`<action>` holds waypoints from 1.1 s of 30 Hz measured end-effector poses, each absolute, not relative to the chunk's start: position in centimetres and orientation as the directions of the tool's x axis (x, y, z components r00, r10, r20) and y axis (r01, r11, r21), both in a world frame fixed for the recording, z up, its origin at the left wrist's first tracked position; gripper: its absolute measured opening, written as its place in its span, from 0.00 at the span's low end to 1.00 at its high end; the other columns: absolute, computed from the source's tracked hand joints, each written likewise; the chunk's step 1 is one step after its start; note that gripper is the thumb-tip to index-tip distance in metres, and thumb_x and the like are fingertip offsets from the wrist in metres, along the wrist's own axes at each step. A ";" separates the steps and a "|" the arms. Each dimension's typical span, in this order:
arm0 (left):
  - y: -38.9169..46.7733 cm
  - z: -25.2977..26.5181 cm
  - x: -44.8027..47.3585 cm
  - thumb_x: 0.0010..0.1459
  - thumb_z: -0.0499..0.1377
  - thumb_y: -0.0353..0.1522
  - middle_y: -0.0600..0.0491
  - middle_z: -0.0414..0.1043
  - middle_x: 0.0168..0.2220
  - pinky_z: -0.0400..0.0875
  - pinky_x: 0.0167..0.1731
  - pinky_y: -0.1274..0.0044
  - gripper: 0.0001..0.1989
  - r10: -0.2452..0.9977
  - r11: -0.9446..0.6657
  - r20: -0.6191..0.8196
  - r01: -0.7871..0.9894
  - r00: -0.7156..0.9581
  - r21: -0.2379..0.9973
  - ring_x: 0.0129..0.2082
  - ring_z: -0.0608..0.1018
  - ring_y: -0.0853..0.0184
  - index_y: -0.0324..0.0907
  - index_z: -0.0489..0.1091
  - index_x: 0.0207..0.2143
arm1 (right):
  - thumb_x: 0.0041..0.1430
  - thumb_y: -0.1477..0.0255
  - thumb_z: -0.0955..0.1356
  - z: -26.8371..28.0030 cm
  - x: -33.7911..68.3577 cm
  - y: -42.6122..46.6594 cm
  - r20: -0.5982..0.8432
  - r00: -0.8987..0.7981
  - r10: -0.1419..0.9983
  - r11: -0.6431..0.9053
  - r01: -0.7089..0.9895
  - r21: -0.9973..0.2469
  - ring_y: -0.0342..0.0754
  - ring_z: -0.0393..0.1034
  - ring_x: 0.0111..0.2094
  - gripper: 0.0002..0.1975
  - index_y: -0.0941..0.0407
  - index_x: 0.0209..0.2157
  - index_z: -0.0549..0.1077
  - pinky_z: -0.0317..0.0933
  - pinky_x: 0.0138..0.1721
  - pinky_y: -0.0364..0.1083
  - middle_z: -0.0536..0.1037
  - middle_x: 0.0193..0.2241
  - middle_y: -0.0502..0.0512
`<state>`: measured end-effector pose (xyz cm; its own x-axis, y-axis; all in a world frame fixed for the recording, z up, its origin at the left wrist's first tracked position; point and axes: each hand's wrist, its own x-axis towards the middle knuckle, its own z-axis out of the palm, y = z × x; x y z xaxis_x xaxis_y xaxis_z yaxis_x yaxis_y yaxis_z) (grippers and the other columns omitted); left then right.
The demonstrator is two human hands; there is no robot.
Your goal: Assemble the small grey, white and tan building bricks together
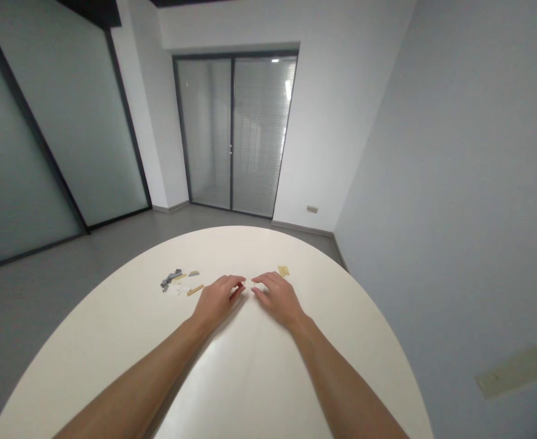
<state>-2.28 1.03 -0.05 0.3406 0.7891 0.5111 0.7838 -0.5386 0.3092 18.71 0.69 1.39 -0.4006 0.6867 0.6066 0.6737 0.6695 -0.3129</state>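
My left hand (221, 297) and my right hand (278, 296) meet just above the round table, fingertips facing each other. Between them is a small white piece (248, 285), pinched from both sides; its exact kind is too small to make out. The thumbs and forefingers of both hands are bent in towards it. Left of my left hand lies a tan strip-shaped piece (195, 290). Just beyond my right hand's knuckles is a flat yellowish piece (283, 270).
A loose group of dark grey pieces (171, 278) lies on the left of the white round table (250, 378). Small white pieces (182, 290) and a short grey and tan pair (194, 273) are close by. A wall stands beyond the table's right edge.
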 end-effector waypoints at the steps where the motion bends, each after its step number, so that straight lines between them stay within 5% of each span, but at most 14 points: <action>1: 1.0 -0.1 -2.3 0.66 0.53 0.34 0.52 0.78 0.42 0.74 0.40 0.73 0.11 0.786 -0.541 0.517 0.782 0.339 0.309 0.43 0.79 0.63 0.47 0.71 0.48 | 0.63 0.71 0.69 1.4 18.7 0.7 0.608 -0.401 0.685 0.671 0.672 -0.313 0.50 0.72 0.45 0.07 0.52 0.44 0.75 0.65 0.48 0.50 0.80 0.41 0.54; 33: 0.6 0.4 -2.2 0.66 0.53 0.36 0.51 0.78 0.41 0.74 0.39 0.73 0.12 0.792 -0.529 0.522 0.782 0.316 0.329 0.41 0.79 0.63 0.46 0.70 0.49 | 0.64 0.71 0.69 1.3 18.7 0.8 0.617 -0.400 0.678 0.677 0.668 -0.310 0.51 0.72 0.44 0.06 0.53 0.43 0.74 0.65 0.47 0.51 0.80 0.41 0.54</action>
